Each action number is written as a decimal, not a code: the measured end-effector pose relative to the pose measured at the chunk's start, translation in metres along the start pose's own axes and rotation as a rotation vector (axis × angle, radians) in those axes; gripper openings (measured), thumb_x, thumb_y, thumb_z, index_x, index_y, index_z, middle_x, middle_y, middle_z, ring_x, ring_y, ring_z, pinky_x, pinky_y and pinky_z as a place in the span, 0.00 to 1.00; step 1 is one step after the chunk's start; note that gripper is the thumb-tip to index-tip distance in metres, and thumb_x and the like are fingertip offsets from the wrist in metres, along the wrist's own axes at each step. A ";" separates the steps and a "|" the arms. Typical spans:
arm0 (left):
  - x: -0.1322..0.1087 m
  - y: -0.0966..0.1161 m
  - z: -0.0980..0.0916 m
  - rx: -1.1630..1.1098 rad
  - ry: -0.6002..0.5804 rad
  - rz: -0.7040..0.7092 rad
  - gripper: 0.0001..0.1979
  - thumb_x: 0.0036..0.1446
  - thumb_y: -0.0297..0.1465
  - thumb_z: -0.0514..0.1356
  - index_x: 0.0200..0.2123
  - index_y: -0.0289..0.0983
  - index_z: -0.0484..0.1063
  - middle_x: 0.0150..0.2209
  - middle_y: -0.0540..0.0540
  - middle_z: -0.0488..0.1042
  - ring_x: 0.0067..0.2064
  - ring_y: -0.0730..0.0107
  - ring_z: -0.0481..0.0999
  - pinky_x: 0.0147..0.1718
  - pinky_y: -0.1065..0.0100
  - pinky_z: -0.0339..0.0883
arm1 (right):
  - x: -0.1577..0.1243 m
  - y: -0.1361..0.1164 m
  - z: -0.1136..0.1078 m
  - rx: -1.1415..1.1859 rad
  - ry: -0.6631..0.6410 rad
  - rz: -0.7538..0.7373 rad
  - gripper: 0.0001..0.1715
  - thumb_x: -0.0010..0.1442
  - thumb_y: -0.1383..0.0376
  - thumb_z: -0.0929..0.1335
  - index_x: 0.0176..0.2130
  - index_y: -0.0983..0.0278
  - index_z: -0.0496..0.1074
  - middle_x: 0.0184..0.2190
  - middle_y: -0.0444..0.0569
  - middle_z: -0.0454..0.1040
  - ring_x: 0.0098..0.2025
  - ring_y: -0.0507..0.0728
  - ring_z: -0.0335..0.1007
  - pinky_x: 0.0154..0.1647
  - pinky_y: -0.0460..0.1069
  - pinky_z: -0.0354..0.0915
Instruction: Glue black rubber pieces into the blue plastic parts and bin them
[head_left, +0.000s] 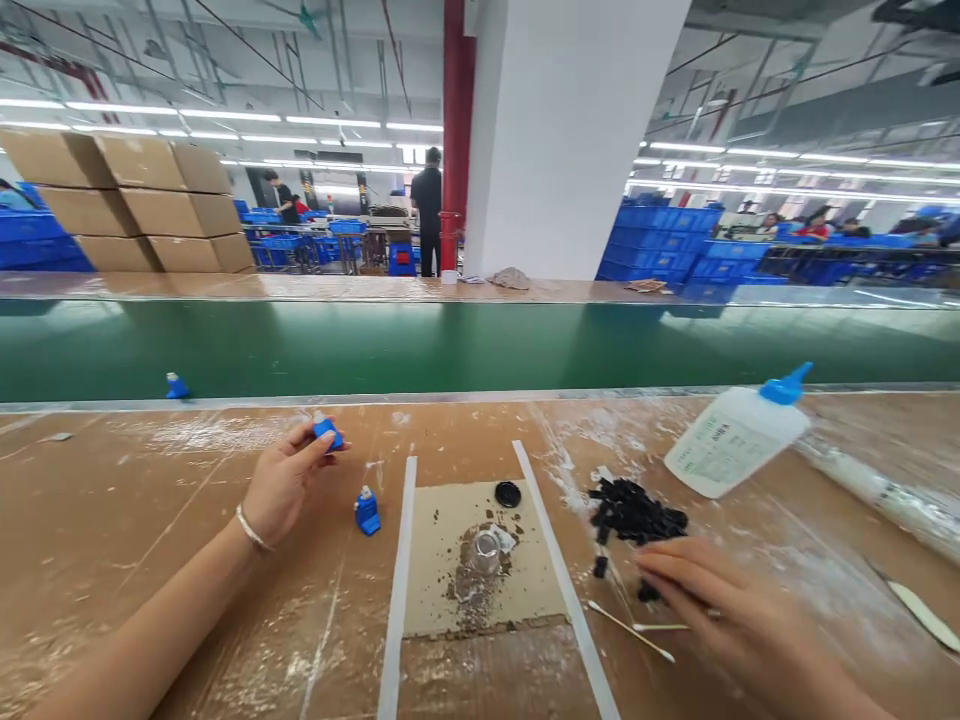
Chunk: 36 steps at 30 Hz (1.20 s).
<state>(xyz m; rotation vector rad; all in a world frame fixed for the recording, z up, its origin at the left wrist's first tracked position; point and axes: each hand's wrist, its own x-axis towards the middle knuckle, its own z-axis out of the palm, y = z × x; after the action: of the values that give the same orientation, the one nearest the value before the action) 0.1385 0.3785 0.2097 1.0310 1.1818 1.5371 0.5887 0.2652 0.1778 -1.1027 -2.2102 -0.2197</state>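
Note:
My left hand (281, 480) pinches a small blue plastic part (328, 432) with a whitish tip, held over the table near the conveyor. A second blue part (367, 511) stands on the table to the right of that hand. My right hand (720, 600) is at the near edge of a pile of small black pieces (637, 510), thumb and fingers drawn together and somewhat blurred. Whatever lies between its fingertips is hidden. Cotton swabs (631, 632) lie just left of it. Between the hands, a small clear cup (486, 550) sits on a wet-spotted cardboard sheet (427, 560).
A black round cap (508, 493) rests on the cardboard, between white tape strips (397, 600). A white bottle with a blue nozzle (739, 440) leans beyond the pile. A knife-like tool (922, 612) lies far right. Another blue part (176, 386) is on the green conveyor (360, 350).

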 end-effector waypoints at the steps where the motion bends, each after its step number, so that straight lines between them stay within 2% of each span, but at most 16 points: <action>1: -0.001 0.002 0.002 0.007 0.014 0.023 0.20 0.38 0.36 0.72 0.37 0.38 0.76 0.33 0.50 0.76 0.36 0.71 0.75 0.31 0.74 0.67 | 0.009 -0.010 0.005 0.038 -0.057 -0.008 0.12 0.66 0.67 0.61 0.45 0.58 0.71 0.39 0.50 0.76 0.39 0.59 0.74 0.37 0.52 0.74; 3: -0.004 0.004 0.005 0.024 0.026 0.049 0.20 0.37 0.36 0.72 0.36 0.39 0.76 0.33 0.50 0.77 0.36 0.71 0.74 0.32 0.74 0.67 | 0.021 -0.019 0.016 0.044 -0.133 -0.001 0.13 0.65 0.68 0.60 0.43 0.60 0.72 0.39 0.51 0.76 0.39 0.59 0.74 0.37 0.52 0.74; 7: -0.009 0.004 0.010 0.064 0.009 0.066 0.20 0.38 0.36 0.71 0.38 0.39 0.76 0.33 0.49 0.77 0.36 0.69 0.74 0.32 0.72 0.68 | 0.024 -0.015 0.030 0.009 -0.245 0.045 0.15 0.64 0.69 0.59 0.38 0.62 0.74 0.38 0.52 0.76 0.37 0.59 0.75 0.36 0.54 0.75; 11: -0.014 0.004 0.013 0.114 0.007 0.093 0.19 0.41 0.38 0.70 0.38 0.39 0.76 0.34 0.48 0.77 0.37 0.68 0.74 0.33 0.71 0.68 | 0.017 -0.015 0.037 -0.015 -0.237 0.053 0.19 0.63 0.71 0.57 0.35 0.63 0.75 0.37 0.53 0.78 0.36 0.61 0.76 0.34 0.55 0.76; 14: -0.023 0.009 0.018 0.153 -0.008 0.147 0.17 0.42 0.38 0.69 0.36 0.39 0.76 0.35 0.48 0.78 0.39 0.65 0.75 0.38 0.67 0.69 | 0.015 -0.016 0.037 -0.020 -0.228 0.063 0.19 0.62 0.72 0.56 0.35 0.64 0.74 0.37 0.54 0.78 0.37 0.62 0.76 0.34 0.56 0.76; 17: -0.039 0.015 0.029 0.167 -0.074 0.149 0.18 0.42 0.38 0.69 0.38 0.39 0.76 0.35 0.46 0.79 0.40 0.61 0.76 0.43 0.61 0.70 | 0.016 -0.015 0.032 0.045 -0.275 0.173 0.14 0.57 0.71 0.58 0.33 0.61 0.71 0.34 0.51 0.78 0.34 0.62 0.76 0.30 0.54 0.74; 20: -0.058 0.017 0.042 0.157 -0.170 0.073 0.20 0.41 0.36 0.69 0.41 0.40 0.76 0.34 0.45 0.79 0.39 0.58 0.77 0.42 0.57 0.72 | 0.022 -0.015 0.026 0.186 -0.296 0.361 0.09 0.53 0.68 0.62 0.35 0.60 0.69 0.30 0.48 0.76 0.29 0.61 0.74 0.27 0.53 0.72; 23: -0.073 0.014 0.051 0.087 -0.283 -0.018 0.18 0.42 0.36 0.69 0.40 0.41 0.77 0.34 0.46 0.79 0.38 0.58 0.78 0.42 0.56 0.72 | 0.034 -0.024 0.023 0.345 -0.262 0.447 0.06 0.55 0.64 0.64 0.36 0.59 0.67 0.31 0.48 0.75 0.30 0.59 0.72 0.30 0.53 0.71; 25: -0.080 0.010 0.056 0.042 -0.344 -0.078 0.17 0.42 0.36 0.68 0.39 0.41 0.77 0.34 0.45 0.79 0.37 0.58 0.78 0.42 0.56 0.72 | 0.045 -0.036 0.026 0.455 -0.216 0.434 0.06 0.58 0.62 0.65 0.38 0.59 0.66 0.35 0.48 0.74 0.33 0.58 0.71 0.33 0.52 0.69; 29: -0.090 0.000 0.062 -0.051 -0.410 -0.241 0.19 0.43 0.37 0.68 0.41 0.40 0.76 0.36 0.44 0.78 0.39 0.58 0.78 0.38 0.59 0.72 | 0.068 -0.061 0.046 0.601 -0.136 0.289 0.08 0.60 0.64 0.66 0.42 0.58 0.65 0.41 0.48 0.73 0.40 0.58 0.68 0.39 0.53 0.66; 32: -0.095 -0.007 0.064 -0.123 -0.446 -0.348 0.19 0.43 0.36 0.69 0.41 0.41 0.76 0.35 0.45 0.78 0.39 0.62 0.78 0.37 0.65 0.71 | 0.080 -0.071 0.063 0.654 -0.154 0.219 0.11 0.60 0.66 0.66 0.44 0.58 0.66 0.41 0.49 0.72 0.44 0.59 0.67 0.42 0.54 0.64; 36: -0.098 -0.012 0.065 -0.149 -0.463 -0.387 0.20 0.42 0.36 0.70 0.41 0.39 0.76 0.33 0.45 0.78 0.39 0.63 0.78 0.37 0.67 0.69 | 0.086 -0.075 0.070 0.664 -0.212 0.198 0.12 0.60 0.69 0.66 0.44 0.58 0.67 0.41 0.48 0.71 0.44 0.58 0.66 0.45 0.54 0.62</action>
<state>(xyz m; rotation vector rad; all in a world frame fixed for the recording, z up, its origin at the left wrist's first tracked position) 0.2259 0.2990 0.2018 0.9285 0.8632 0.9976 0.4608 0.3037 0.1863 -0.9740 -2.0833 0.6967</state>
